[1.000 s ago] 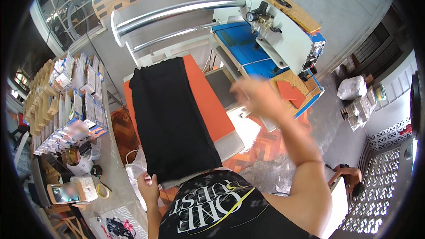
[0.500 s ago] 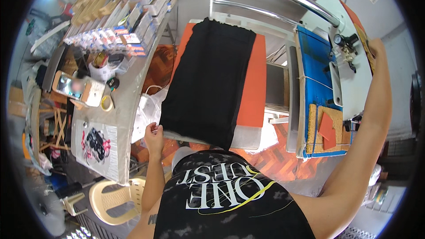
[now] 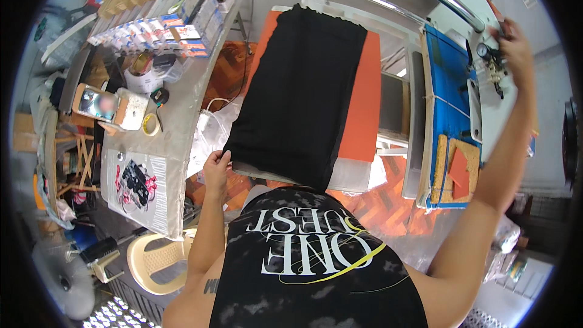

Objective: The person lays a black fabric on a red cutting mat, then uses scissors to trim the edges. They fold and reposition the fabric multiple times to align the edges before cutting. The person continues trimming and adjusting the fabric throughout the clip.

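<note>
Cluttered workshop seen from above, with a floor of reddish herringbone tiles [image 3: 395, 206] below; at centre an orange press platen [image 3: 364, 109], flat and oblong, beside a white and blue heat-press machine [image 3: 452, 79] with chrome bars arching over the top; to the left a long grey worktable [image 3: 176, 115], and a cream plastic chair [image 3: 155, 258] low by its near end. Black garment [image 3: 300, 91] spread flat over the platen, long axis running from the near lower edge away toward the upper right, near hem hanging just over the front edge. Left hand [image 3: 215, 170] at the garment's near left corner, fingers curled and pinching the cloth edge. Right hand [image 3: 516, 42] raised high at the machine's head, closed about a dark handle there, grip partly hidden. Along the far table edge, rows of small flat packets [image 3: 152, 27] in white, blue and red; nearer, a printed sheet [image 3: 136, 185] with a black and red graphic; a phone [image 3: 97, 103] in an orange-edged stand; a tape roll [image 3: 150, 124] beside it.
</note>
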{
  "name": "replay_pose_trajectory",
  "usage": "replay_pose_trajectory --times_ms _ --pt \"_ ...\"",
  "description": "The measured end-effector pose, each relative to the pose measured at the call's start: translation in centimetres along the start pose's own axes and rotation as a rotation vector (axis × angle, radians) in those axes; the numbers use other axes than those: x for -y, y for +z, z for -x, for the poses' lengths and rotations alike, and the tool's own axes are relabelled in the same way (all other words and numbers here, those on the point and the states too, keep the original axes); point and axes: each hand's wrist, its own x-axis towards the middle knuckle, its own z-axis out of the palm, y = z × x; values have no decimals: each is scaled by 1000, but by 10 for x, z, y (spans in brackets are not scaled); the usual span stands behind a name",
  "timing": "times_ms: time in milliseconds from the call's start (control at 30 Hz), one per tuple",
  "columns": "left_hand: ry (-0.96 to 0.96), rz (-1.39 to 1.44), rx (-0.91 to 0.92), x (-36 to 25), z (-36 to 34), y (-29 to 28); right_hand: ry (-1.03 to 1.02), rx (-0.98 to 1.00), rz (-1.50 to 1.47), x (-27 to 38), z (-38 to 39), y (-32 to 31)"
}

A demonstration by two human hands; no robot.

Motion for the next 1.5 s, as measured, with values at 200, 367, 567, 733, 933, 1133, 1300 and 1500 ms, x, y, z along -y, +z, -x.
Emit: replay_pose_trajectory --times_ms 200,367,567,733,933,1133,1300,1500 --pt "7 25 113 -26 8 13 136 259 364 11 69 254" --pt "57 -88 59 -15 21 18 392 104 243 -31 32 338" --pt "112 -718 339 -16 75 51 565 180 193 -38 -30 395" --pt "793 -913 752 -22 85 158 683 120 189 -24 -39 408" --pt "861 -1057 952 -27 75 206 611 3 81 -28 -31 396" --pt "289 -626 1002 -166 53 89 599 -211 -684 -16 21 320" --pt "432 -897 794 -308 -5 26 426 -317 -897 -5 33 261" --pt "1084 -1151 241 -390 -114 88 590 -447 -739 9 -22 236"
